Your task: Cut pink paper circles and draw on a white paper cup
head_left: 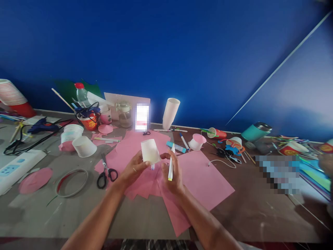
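head view: left hand [132, 170] curled around the lower side of a white paper cup [150, 151], thumb and fingers pressed to its wall, cup held tilted above the pink paper sheets [205, 184]. right hand [173, 175] closed on a white marker [171, 165], which stands nearly upright, yellow end down; its forefinger reaches toward the cup's right side, just beside it, contact hard to tell. cup sits between both hands, up and left of the marker. scissors [105, 175] with black handles lie on the table [260, 208] left of the left hand, apart from it. another white cup [84, 146] lies on its side further left. stack of cups [170, 113] stands behind by the blue wall [182, 45].
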A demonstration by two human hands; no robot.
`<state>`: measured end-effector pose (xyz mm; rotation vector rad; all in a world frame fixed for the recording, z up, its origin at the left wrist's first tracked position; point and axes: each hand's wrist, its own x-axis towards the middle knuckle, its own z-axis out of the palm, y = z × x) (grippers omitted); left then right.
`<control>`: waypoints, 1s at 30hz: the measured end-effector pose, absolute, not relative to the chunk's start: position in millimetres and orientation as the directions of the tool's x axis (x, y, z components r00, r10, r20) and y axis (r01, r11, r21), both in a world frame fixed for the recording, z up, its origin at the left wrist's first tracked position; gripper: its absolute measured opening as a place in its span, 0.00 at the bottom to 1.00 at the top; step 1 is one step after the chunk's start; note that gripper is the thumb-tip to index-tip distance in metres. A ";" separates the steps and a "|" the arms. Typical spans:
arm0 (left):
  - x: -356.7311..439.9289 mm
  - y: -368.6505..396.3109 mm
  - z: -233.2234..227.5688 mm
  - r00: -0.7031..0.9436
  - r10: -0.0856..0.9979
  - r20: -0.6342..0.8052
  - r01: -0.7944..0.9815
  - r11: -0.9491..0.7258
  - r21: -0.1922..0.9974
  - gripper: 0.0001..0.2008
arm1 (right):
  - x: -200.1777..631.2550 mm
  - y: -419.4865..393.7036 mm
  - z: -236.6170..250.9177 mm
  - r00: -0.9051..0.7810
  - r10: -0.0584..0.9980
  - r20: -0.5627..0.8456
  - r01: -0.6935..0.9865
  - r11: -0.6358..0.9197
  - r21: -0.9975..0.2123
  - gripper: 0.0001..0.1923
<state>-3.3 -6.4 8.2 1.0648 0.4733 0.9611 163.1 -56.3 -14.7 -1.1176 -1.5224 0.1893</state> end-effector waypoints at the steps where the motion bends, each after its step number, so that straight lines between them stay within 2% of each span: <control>1: -2.9 -7.0 9.6 0.532 0.841 0.103 -0.434 0.165 0.886 0.24 | 162.9 -56.7 -14.9 0.132 0.732 0.668 0.532 0.516 -0.671 0.24; 12: 0.0 -8.7 2.9 0.600 0.793 0.102 -0.425 0.208 0.881 0.22 | 159.7 -55.5 -16.1 0.108 0.792 0.600 0.552 0.454 -0.699 0.24; 16: 1.3 -10.9 4.8 0.652 0.750 0.110 -0.410 0.227 0.883 0.28 | 165.9 -53.0 -18.2 0.121 0.773 0.623 0.548 0.471 -0.691 0.23; 20: 2.1 -12.5 4.7 0.685 0.723 0.088 -0.391 0.262 0.882 0.28 | 172.6 -50.7 -18.3 0.095 0.734 0.673 0.575 0.511 -0.639 0.21; 27: -3.4 -9.5 -2.2 0.599 0.799 -0.039 -0.405 0.345 0.847 0.31 | 171.4 -51.2 -20.8 0.025 0.683 0.730 0.644 0.548 -0.534 0.22; 30: -4.5 -9.1 -1.2 0.541 0.837 -0.083 -0.412 0.350 0.841 0.30 | 169.3 -50.5 -23.8 0.017 0.692 0.722 0.643 0.545 -0.538 0.23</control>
